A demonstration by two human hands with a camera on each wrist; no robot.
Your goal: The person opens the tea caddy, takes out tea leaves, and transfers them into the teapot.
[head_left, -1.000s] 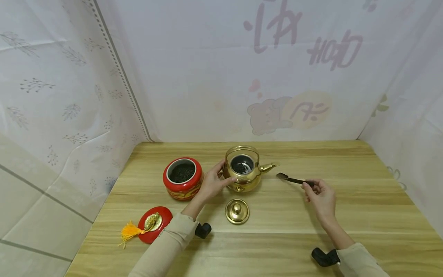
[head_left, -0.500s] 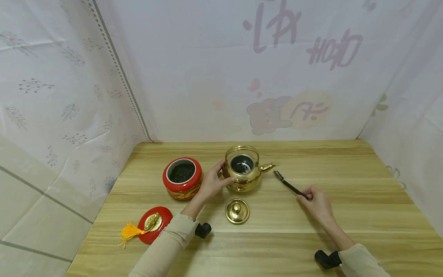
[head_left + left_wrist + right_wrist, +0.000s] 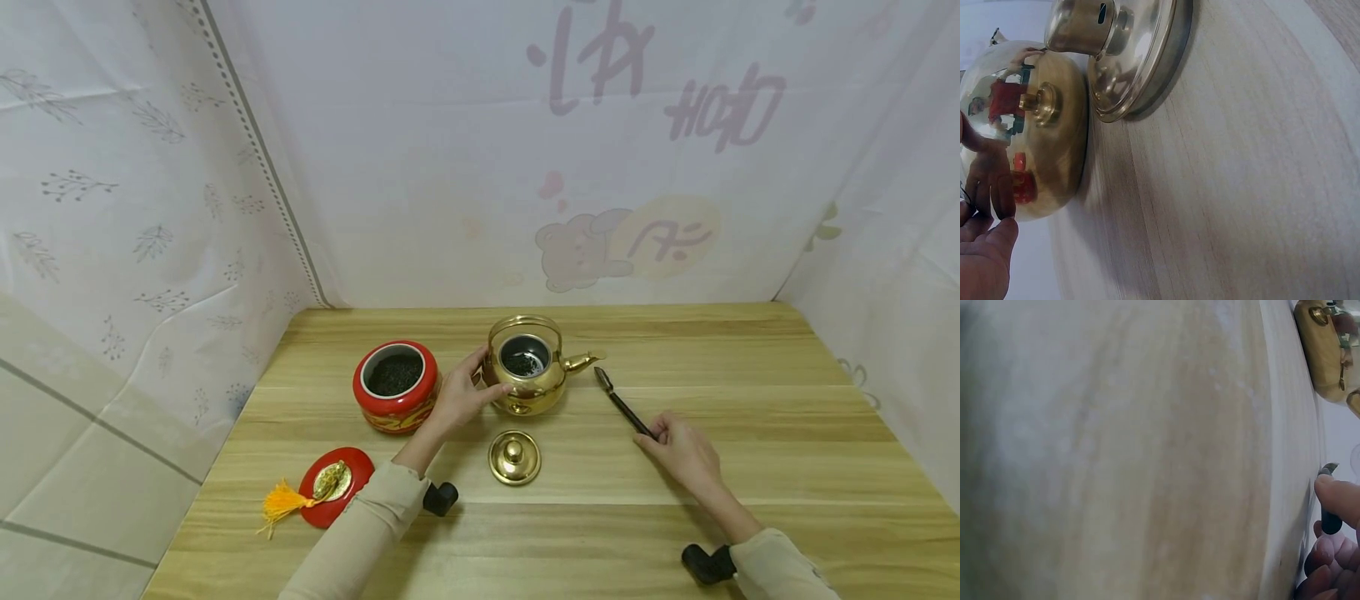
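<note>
A gold teapot (image 3: 542,395), lidless with some dark tea leaves inside, stands mid-table. My left hand (image 3: 459,398) holds its left side, thumb at the front and fingers behind; in the left wrist view the fingertips meet its shiny wall. My right hand (image 3: 682,450) pinches the dark handle of a small tea scoop (image 3: 624,408) right of the pot. The scoop's head points up and left, below the spout's tip. In front of the teapot lies its round gold lid (image 3: 513,458). A red jar (image 3: 396,407) full of dark tea leaves stands close to my left hand.
The red jar lid (image 3: 356,468), with a gold medallion and orange tassel (image 3: 283,502), lies on the wooden table (image 3: 592,542) at front left. Black wrist camera mounts (image 3: 441,498) stick out by both sleeves. Printed cloth (image 3: 420,183) hangs around the table's back and sides.
My right hand has moved left and nearer with the scoop, whose head has swung from nearly level to slanting up. The left hand and the teapot have stayed put.
</note>
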